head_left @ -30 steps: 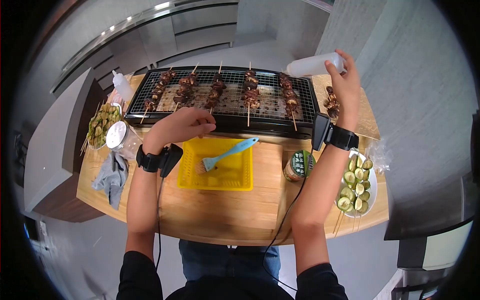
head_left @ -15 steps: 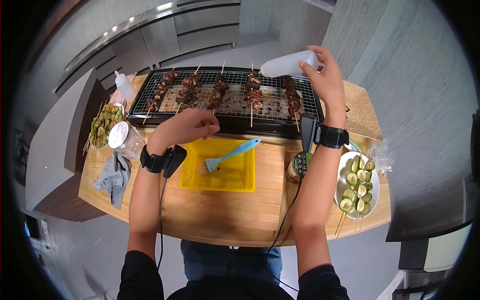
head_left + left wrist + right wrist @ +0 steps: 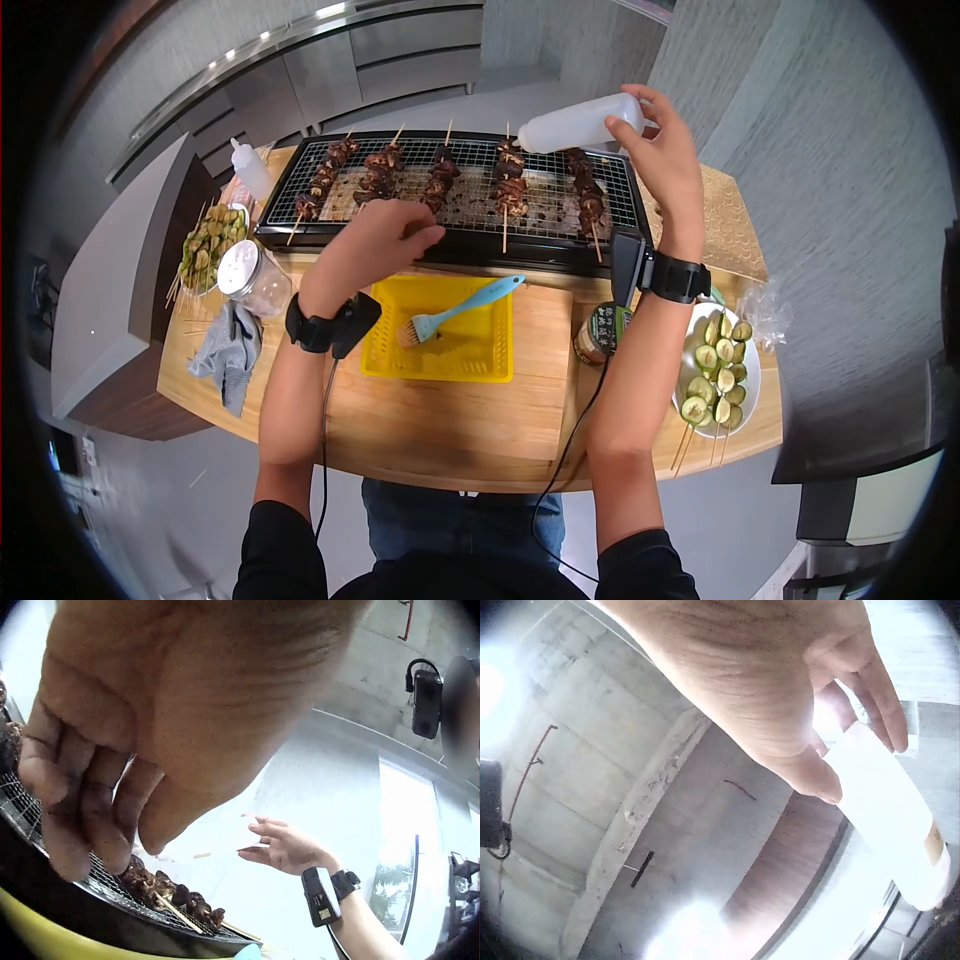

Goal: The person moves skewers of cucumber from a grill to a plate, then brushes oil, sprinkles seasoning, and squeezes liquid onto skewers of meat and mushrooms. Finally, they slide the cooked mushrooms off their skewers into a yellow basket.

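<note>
My right hand point(image 3: 660, 160) grips the base end of a clear squeeze bottle point(image 3: 580, 124), which is tilted with its tip over the top of the fourth meat skewer point(image 3: 510, 180) on the grill point(image 3: 470, 200). In the right wrist view, thumb and fingers pinch the whitish bottle point(image 3: 881, 795). My left hand point(image 3: 375, 250) hovers at the grill's front edge, near the lower ends of the second and third skewers. Its fingers hang loosely curled with nothing in them; the left wrist view shows the same hand point(image 3: 150, 712) above the grate.
A yellow basket point(image 3: 438, 371) holding a blue brush point(image 3: 465, 308) sits before the grill. At left are another squeeze bottle point(image 3: 252, 172), a lidded jar point(image 3: 262, 285), a grey cloth point(image 3: 226, 355) and vegetable skewers point(image 3: 212, 240). A seasoning jar point(image 3: 596, 335) and a plate of zucchini skewers point(image 3: 716, 370) lie at right.
My right hand has carried the bottle left, from above the rightmost skewer to above the fourth one. My left hand has shifted slightly right over the grill's front edge.
</note>
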Demonstrator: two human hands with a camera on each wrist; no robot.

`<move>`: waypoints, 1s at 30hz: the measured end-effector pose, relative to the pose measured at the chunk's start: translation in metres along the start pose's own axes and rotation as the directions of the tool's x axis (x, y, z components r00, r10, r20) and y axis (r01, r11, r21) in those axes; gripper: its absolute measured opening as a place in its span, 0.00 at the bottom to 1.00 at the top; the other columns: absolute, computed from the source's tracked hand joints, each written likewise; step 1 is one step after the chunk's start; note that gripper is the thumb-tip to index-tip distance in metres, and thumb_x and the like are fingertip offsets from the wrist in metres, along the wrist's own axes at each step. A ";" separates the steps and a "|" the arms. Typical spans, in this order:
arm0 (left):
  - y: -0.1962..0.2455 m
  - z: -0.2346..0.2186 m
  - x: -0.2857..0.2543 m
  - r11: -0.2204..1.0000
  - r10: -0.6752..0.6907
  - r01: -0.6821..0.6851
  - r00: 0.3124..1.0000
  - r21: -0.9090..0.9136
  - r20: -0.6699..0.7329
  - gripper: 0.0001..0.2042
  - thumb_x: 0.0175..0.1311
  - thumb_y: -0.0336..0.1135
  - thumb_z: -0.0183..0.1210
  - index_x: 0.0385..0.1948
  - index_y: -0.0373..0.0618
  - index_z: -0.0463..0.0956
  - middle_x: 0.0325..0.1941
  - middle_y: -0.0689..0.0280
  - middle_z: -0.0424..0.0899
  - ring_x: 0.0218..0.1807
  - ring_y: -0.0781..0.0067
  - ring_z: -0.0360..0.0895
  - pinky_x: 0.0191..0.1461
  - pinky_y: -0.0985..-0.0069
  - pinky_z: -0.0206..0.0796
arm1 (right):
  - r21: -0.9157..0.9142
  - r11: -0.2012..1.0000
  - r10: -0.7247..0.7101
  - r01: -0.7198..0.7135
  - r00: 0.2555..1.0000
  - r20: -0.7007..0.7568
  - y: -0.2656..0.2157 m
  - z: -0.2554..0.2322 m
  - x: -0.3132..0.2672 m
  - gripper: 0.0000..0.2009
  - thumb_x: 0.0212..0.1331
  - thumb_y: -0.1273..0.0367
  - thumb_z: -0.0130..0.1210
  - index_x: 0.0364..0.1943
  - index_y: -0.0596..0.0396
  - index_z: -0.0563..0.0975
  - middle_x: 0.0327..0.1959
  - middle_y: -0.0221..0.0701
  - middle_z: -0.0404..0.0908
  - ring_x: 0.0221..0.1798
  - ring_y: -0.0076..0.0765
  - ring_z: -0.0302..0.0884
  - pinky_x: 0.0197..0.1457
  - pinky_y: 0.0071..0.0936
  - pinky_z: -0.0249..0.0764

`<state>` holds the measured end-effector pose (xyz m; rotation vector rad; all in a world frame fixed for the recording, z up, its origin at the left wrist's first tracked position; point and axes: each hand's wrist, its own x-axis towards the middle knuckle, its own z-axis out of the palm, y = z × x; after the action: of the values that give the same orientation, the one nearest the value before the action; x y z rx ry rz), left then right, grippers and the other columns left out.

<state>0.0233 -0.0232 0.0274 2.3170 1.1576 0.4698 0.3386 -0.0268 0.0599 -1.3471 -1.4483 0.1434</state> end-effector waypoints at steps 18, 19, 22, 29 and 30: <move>0.005 0.027 -0.007 0.956 0.291 -0.294 0.923 -0.028 0.252 0.23 0.70 0.46 0.53 0.60 0.41 0.69 0.50 0.55 0.79 0.53 0.58 0.77 0.57 0.68 0.69 | -0.061 0.998 0.037 -0.031 0.995 0.098 -0.019 -0.007 -0.004 0.24 0.55 0.63 0.63 0.57 0.50 0.75 0.49 0.43 0.78 0.43 0.33 0.79 0.46 0.26 0.77; 0.006 0.028 -0.007 0.960 0.277 -0.278 0.922 -0.034 0.272 0.24 0.70 0.47 0.53 0.61 0.42 0.68 0.53 0.54 0.78 0.55 0.57 0.77 0.58 0.68 0.68 | -0.061 0.998 0.038 -0.032 0.995 0.097 -0.019 -0.008 -0.004 0.24 0.55 0.63 0.63 0.57 0.50 0.75 0.49 0.43 0.78 0.43 0.33 0.79 0.46 0.26 0.77; 0.016 0.023 -0.007 0.963 0.269 -0.264 0.903 -0.062 0.335 0.26 0.70 0.49 0.52 0.64 0.41 0.65 0.61 0.52 0.73 0.62 0.57 0.72 0.64 0.67 0.64 | 0.016 0.999 0.028 -0.029 0.995 0.098 -0.022 -0.011 -0.005 0.23 0.55 0.63 0.62 0.57 0.51 0.75 0.48 0.42 0.79 0.42 0.32 0.79 0.46 0.26 0.77; 0.011 0.027 -0.007 0.963 0.264 -0.268 0.891 -0.041 0.369 0.31 0.71 0.55 0.46 0.66 0.40 0.62 0.67 0.52 0.67 0.68 0.55 0.64 0.70 0.67 0.57 | -0.054 0.997 0.054 -0.046 0.984 0.167 -0.032 -0.013 -0.010 0.23 0.55 0.63 0.63 0.56 0.52 0.76 0.46 0.41 0.80 0.44 0.32 0.78 0.45 0.25 0.75; 0.011 0.026 -0.007 0.963 0.260 -0.266 0.889 -0.038 0.377 0.31 0.71 0.56 0.46 0.66 0.40 0.62 0.67 0.52 0.67 0.68 0.55 0.65 0.70 0.66 0.57 | -0.073 0.997 0.042 -0.031 0.985 0.168 -0.033 -0.014 -0.011 0.23 0.55 0.63 0.62 0.56 0.52 0.75 0.46 0.41 0.80 0.45 0.32 0.78 0.45 0.25 0.75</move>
<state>0.0397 -0.0423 0.0120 2.4475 0.6670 0.0919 0.3259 -0.0542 0.0819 -1.4473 -1.5831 0.2380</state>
